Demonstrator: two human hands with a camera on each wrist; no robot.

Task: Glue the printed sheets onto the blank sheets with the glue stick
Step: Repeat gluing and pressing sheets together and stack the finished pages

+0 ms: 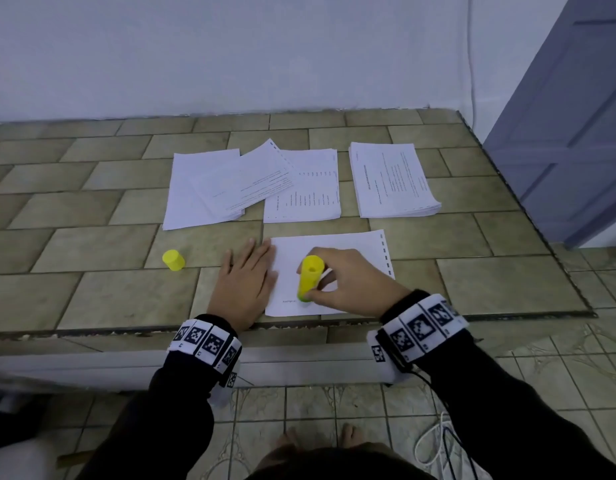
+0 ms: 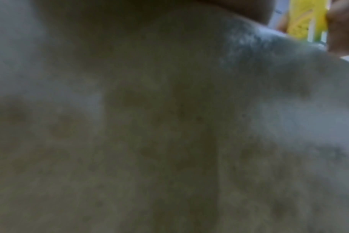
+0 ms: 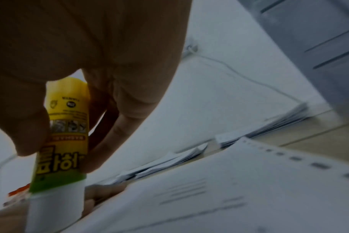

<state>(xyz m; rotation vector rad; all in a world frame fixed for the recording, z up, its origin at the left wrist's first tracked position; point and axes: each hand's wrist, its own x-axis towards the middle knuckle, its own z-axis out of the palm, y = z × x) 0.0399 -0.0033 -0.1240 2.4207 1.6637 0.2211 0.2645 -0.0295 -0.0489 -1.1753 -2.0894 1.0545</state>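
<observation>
My right hand [image 1: 337,282] grips a yellow glue stick [image 1: 310,277], its tip down on a white sheet [image 1: 351,251] lying near the front edge of the tiled ledge. In the right wrist view the glue stick [image 3: 64,130] shows its white glue end against the sheet [image 3: 229,197], with thumb and fingers curled round the tube. My left hand [image 1: 246,271] lies flat, fingers straight, on the ledge and the sheet's left edge. The yellow cap [image 1: 173,260] stands to the left. The left wrist view is blurred tile, with the glue stick [image 2: 307,18] at its top right.
Behind the sheet lie three paper piles: a loose white one [image 1: 202,188] with a printed sheet askew on top, a printed pile [image 1: 304,188] in the middle, and a thicker printed stack [image 1: 393,178] at the right. The ledge [image 1: 92,271] ends at a wall behind; a grey door [image 1: 576,133] stands right.
</observation>
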